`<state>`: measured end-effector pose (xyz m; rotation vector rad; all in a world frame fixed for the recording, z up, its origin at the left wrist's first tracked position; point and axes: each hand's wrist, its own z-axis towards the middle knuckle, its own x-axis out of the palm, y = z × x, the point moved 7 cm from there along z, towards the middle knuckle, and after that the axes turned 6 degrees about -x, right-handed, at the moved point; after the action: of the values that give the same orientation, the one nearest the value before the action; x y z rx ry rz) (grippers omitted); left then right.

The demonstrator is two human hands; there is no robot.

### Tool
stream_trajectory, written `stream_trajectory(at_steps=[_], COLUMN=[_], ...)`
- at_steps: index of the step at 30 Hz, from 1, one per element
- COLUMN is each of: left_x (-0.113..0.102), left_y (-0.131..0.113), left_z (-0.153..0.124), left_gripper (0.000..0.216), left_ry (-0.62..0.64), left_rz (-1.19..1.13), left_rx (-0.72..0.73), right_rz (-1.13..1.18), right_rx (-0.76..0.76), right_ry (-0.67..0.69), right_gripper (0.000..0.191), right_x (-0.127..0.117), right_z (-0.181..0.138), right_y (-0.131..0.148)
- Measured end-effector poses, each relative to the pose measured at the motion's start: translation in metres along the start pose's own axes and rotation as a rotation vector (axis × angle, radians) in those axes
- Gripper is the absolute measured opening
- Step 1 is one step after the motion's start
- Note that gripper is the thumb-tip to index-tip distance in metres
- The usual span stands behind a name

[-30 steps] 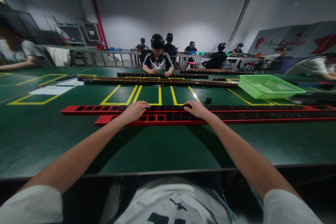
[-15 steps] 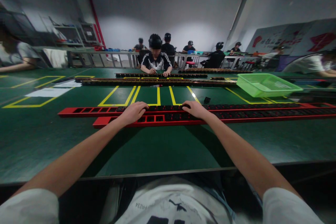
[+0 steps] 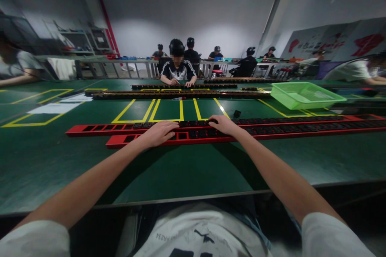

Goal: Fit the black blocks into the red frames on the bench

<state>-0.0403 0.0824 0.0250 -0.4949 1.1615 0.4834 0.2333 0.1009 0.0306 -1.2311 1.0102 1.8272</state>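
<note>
Two long red strips with rows of black sockets lie side by side across the green table. The near red strip [image 3: 120,141] is under both hands; the far red strip [image 3: 90,129] lies just behind it. My left hand [image 3: 159,133] rests palm down on the near strip, fingers stretched toward the right. My right hand [image 3: 222,125] lies on top of the strips a little further right, fingers curled over the black sockets. I cannot make out anything held in either hand.
A green plastic basket [image 3: 304,95] stands at the right. A small black part [image 3: 237,114] lies behind the strips. Yellow tape boxes [image 3: 157,109] mark the table. Dark strips [image 3: 181,94] lie further back, where a person [image 3: 177,68] works opposite. Other people sit at both sides.
My left hand has slid right and slightly toward me along the near strip, closing the gap to my right hand. The right hand has stayed in place.
</note>
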Motion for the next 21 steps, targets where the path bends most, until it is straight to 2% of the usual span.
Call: stream_trajectory(at_steps=[5,21], left_x=[0.0016,0.0025], left_y=[-0.0003,-0.0058], left_z=[-0.0015,-0.0011], left_gripper=[0.046,0.041], left_ry=[-0.005,-0.004], left_rz=[-0.013,-0.008], left_rx=[0.0,0.047], right_rz=[0.001,-0.01], right_rx=[0.001,0.006], right_ry=[0.01,0.034], right_gripper=[0.029,0.031], right_x=[-0.0007,-0.0026], right_z=[-0.0004,-0.0017], right_y=[0.0013,0.0041])
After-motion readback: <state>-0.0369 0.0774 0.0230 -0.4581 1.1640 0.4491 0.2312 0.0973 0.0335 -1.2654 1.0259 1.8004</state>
